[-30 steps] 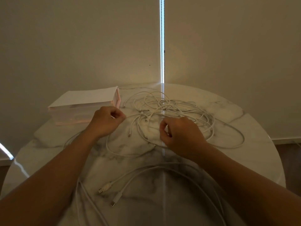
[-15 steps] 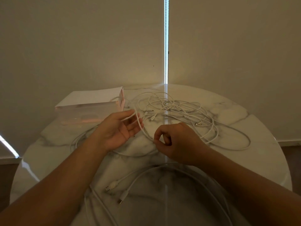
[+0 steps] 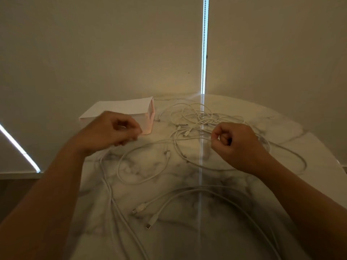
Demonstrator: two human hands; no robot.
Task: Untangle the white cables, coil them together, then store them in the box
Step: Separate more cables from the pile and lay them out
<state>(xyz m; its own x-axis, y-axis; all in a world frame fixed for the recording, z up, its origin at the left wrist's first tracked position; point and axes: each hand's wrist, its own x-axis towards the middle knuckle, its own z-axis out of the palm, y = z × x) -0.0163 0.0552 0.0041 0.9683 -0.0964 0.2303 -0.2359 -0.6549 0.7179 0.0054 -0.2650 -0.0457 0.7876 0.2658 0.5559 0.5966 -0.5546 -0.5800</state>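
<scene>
On marble table (image 3: 281,128) | white cables (image 3: 195,117) looped | left hand (image 3: 110,130), right hand (image 3: 238,143) pinch one strand

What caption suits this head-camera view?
Left hand and right hand pinch one thin white cable above a round marble table.

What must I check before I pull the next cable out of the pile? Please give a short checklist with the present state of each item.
1. The right hand pinches the cable strand with its fingers: ok.
2. The left hand has a grip on a cable: cannot tell, it is blurred.
3. The tangle is loosened: not ok, many loops cross there.
4. The box is open to receive the coil: cannot tell.
5. The two plug ends lie free on the table, not caught in a loop: ok.
</scene>
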